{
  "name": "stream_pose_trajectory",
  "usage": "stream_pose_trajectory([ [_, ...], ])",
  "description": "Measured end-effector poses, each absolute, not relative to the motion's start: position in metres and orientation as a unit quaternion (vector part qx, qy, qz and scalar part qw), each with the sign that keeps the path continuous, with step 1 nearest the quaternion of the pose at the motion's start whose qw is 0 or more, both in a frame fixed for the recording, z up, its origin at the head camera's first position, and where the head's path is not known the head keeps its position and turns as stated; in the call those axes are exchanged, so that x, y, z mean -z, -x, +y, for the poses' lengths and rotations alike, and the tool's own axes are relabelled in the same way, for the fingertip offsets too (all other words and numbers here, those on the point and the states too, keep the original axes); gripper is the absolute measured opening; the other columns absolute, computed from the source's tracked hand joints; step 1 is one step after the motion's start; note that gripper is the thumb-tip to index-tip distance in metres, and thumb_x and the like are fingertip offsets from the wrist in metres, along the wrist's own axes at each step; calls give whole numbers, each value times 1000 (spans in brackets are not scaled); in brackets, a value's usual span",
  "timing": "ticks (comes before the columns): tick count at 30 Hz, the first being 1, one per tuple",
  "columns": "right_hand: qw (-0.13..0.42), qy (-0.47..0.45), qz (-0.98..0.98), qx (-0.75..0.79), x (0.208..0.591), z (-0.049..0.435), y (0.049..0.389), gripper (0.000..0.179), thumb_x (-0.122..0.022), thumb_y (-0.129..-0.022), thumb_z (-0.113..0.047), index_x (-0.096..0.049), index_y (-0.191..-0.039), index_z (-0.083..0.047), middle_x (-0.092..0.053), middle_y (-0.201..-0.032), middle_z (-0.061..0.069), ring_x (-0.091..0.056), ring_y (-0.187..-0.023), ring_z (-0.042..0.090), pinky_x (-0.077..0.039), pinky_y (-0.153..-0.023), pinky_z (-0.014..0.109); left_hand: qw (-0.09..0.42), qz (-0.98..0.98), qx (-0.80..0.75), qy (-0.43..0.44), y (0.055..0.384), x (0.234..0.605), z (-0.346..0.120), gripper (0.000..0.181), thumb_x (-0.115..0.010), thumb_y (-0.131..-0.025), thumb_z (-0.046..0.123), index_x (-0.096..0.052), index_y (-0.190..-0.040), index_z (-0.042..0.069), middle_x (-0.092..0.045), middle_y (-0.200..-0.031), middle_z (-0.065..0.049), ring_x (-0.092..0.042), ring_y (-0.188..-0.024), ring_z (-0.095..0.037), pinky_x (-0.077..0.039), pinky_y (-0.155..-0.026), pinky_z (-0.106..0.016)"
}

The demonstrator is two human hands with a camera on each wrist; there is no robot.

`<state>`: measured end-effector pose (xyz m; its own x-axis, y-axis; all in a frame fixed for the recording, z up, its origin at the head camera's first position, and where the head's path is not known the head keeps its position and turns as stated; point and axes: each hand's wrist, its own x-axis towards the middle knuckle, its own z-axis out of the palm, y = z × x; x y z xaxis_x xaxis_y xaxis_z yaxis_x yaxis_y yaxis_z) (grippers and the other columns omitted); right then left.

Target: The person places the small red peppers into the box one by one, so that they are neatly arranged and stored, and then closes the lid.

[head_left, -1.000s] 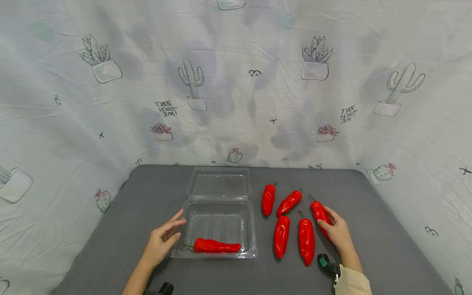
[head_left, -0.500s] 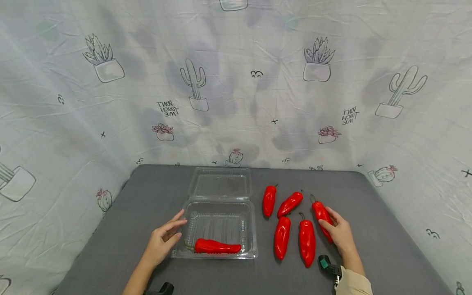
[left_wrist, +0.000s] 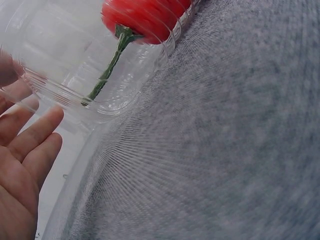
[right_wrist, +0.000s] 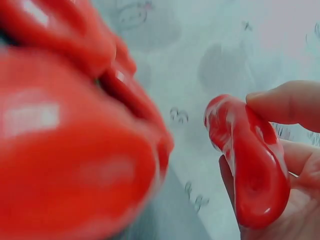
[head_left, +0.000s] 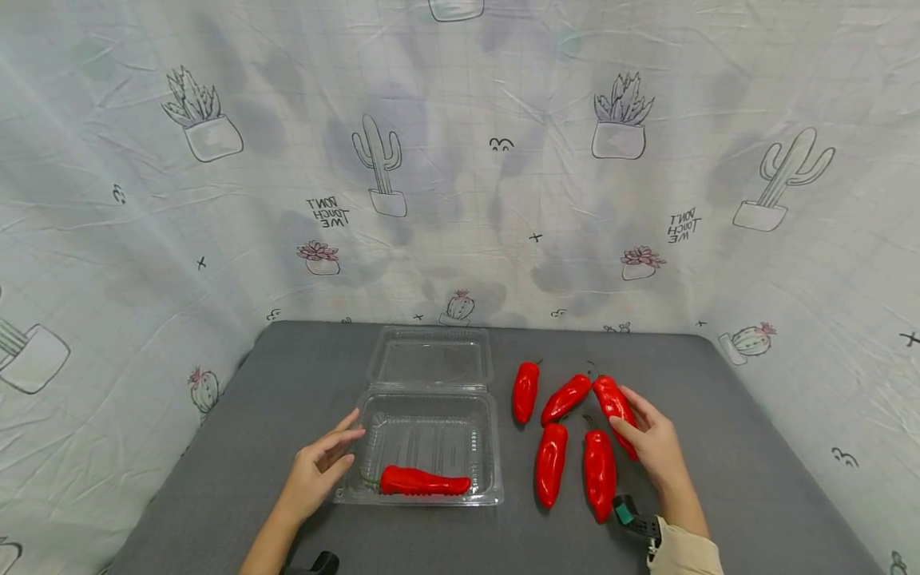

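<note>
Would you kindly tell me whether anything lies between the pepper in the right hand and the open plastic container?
Yes, several loose red peppers lie on the table between the held pepper and the container; the lid is folded back, out of the way.

On the pale cloth (head_left: 446, 96) hung up behind the table (head_left: 287, 375), I can make out the same three-line lettering twice, printed back to front: DON'T TOUCH ME, the last word being the hardest to read. One block (head_left: 327, 212) stands toward the left, its twin (head_left: 682, 225) toward the right, and little x-shaped marks (head_left: 535, 238) dot the fabric.
</note>
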<state>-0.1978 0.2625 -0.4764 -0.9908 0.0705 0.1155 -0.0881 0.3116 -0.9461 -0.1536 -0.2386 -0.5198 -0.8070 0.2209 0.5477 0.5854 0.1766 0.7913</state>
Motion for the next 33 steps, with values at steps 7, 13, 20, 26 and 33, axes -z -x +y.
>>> stream_pose_trajectory([
  [7, 50, -73, -771, -631, 464, 241, 194, 57, -62, -91, -7, -39, -141, 4, -53, -120, -18, -58, -99, -6, -54, -79, 14, 168, -742, 586, 278, 153, 518, -236, 39, -55, -82, -22, -57, -120, -12, -37, -137, -41, -53, -124, -11, -40, -101, -14],
  [13, 26, -104, -769, -630, 458, 223, 193, 56, -61, -92, -8, -39, -143, 0, -48, -136, 5, -55, -106, -5, -54, -82, 16, 173, -735, 593, 280, 153, 518, -235, 37, -54, -82, -23, -55, -119, -16, -36, -136, -41, -53, -124, -9, -40, -101, -14],
  [20, 2, -146, -760, -633, 456, 205, 194, 56, -60, -91, -7, -40, -143, -4, -41, -142, 18, -53, -108, 1, -54, -83, 20, 173, -735, 595, 276, 153, 517, -234, 38, -54, -81, -23, -57, -118, -14, -37, -136, -41, -53, -124, -10, -40, -101, -13],
  [26, -16, -173, -744, -645, 455, 192, 191, 55, -61, -91, -5, -42, -142, -6, -43, -140, 17, -55, -109, 7, -56, -84, 28, 162, -740, 591, 276, 154, 519, -235, 39, -53, -82, -23, -57, -120, -13, -36, -138, -40, -53, -124, -11, -40, -101, -14],
  [33, -35, -206, -728, -653, 459, 173, 191, 55, -60, -90, -3, -42, -141, -2, -44, -138, 25, -54, -109, 9, -55, -83, 24, 142, -753, 588, 259, 153, 519, -238, 38, -55, -83, -20, -56, -120, -13, -35, -141, -38, -53, -124, -10, -42, -100, -16],
])
